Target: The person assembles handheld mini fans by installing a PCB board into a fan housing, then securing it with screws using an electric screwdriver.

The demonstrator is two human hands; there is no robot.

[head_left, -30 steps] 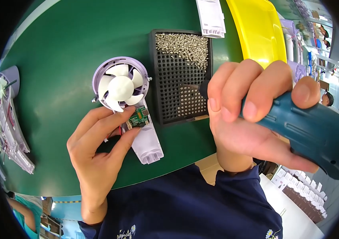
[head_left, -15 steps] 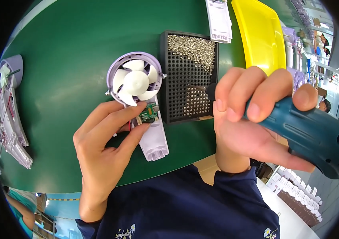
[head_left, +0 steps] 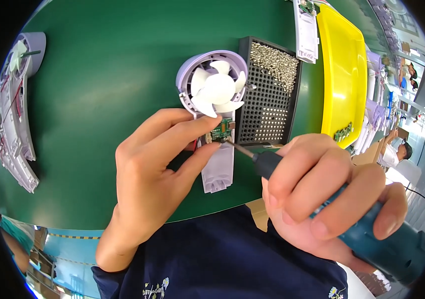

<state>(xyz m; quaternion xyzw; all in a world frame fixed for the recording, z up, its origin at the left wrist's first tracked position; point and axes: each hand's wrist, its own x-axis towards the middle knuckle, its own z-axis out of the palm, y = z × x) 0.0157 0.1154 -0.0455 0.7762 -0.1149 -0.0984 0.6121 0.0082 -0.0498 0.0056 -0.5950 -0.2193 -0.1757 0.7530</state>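
Left hand (head_left: 153,167) pinches circuit board (head_left: 222,130); right hand (head_left: 324,194) wraps slanted screwdriver (head_left: 391,253).

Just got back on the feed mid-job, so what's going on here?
A person's left hand holds a small green board on the lilac housing, just below the white fan. The right hand grips a blue driver, its bit tip at the board's near edge; whether it touches is too small to tell. Right of the fan, the black tray has screws piled at its far end and others standing in holes nearer.
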